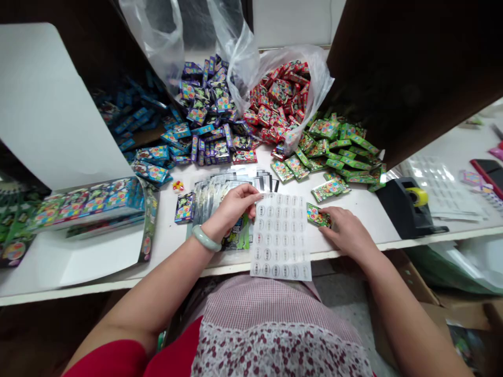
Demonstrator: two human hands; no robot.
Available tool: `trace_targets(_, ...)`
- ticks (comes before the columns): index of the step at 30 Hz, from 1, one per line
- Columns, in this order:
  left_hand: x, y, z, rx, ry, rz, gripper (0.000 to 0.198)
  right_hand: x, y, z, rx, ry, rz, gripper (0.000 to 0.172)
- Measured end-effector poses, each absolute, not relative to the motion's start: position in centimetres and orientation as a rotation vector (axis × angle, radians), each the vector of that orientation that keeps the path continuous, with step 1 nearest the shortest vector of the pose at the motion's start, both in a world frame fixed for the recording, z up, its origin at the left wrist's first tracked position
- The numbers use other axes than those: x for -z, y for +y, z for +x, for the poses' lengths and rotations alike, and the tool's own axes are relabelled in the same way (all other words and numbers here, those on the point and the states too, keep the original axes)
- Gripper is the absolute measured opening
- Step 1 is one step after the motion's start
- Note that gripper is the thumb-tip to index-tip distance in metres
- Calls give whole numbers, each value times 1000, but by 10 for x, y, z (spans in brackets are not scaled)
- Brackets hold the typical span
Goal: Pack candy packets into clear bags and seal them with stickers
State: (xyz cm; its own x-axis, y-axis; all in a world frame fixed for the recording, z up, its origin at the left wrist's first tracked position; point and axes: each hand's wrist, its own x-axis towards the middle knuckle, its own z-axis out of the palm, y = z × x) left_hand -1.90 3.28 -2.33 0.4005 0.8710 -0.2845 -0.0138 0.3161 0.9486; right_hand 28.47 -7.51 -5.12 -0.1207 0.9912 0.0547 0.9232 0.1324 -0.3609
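My left hand [238, 205], with a pale green bangle on its wrist, pinches the upper left corner of a white sheet of round printed stickers [281, 235]. The sheet hangs slightly over the table's front edge. To its right, my right hand [348, 230] has its thumb and fingers closed on a small green candy box [314, 214]. Under and behind my left hand lies a fanned stack of printed plastic pouches [208, 196]. A single purple box [184, 208] lies left of the pouches.
Behind are piles of blue boxes [151, 154], purple boxes [212, 99], red boxes [279, 97] in a clear bag, and green boxes [349, 152]. An open display carton [90, 256] stands left. A black tape dispenser [404, 207] is at right.
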Motion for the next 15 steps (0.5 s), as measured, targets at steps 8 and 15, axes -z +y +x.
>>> trace_targets(8,35,40,10,-651,1007,1144,22,5,-84,280,-376,-2042,-1566,34)
trace_targets(15,32,39,33,-612,1070,1231,18,13,-83,237,-527,-2412,-1672,30)
